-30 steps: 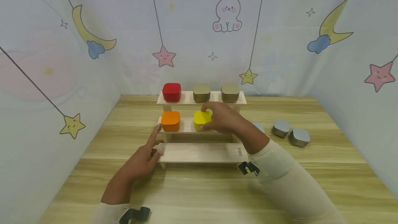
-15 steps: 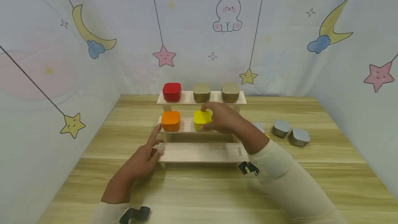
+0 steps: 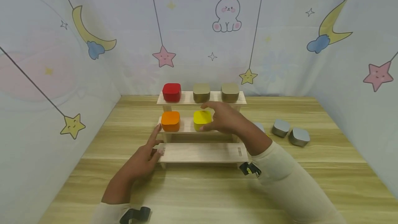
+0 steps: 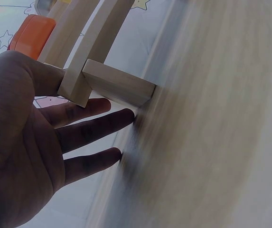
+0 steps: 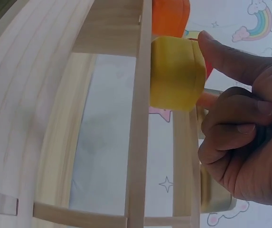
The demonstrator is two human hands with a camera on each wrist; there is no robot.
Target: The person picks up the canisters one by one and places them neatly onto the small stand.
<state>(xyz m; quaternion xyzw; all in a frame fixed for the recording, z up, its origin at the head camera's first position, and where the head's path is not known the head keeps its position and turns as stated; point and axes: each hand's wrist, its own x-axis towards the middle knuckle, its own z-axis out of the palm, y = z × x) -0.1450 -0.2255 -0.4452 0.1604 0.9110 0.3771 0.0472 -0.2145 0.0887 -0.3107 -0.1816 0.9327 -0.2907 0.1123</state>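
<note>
A yellow rounded block (image 3: 202,120) sits on the middle tier of a wooden three-step shelf (image 3: 202,152). My right hand (image 3: 225,118) spans it loosely: the thumb overlaps its front, and a small gap shows between the index fingertip and its back edge. In the right wrist view the thumb tip is at a corner of the yellow block (image 5: 176,73), the other fingers folded. An orange block (image 3: 170,121) stands to its left. My left hand (image 3: 141,160) rests at the shelf's left end, thumb at the bottom step, fingers extended in the left wrist view.
On the top tier stand a red block (image 3: 172,92) and two gold-brown blocks (image 3: 201,93). Grey blocks (image 3: 281,128) lie on the wood-grain table to the right, some partly hidden by my right forearm. Printed cloth walls (image 3: 199,37) enclose the table.
My right index finger has lifted slightly off the yellow block's back edge, and the hand has shifted a little to the right. The left hand and the blocks stay in place.
</note>
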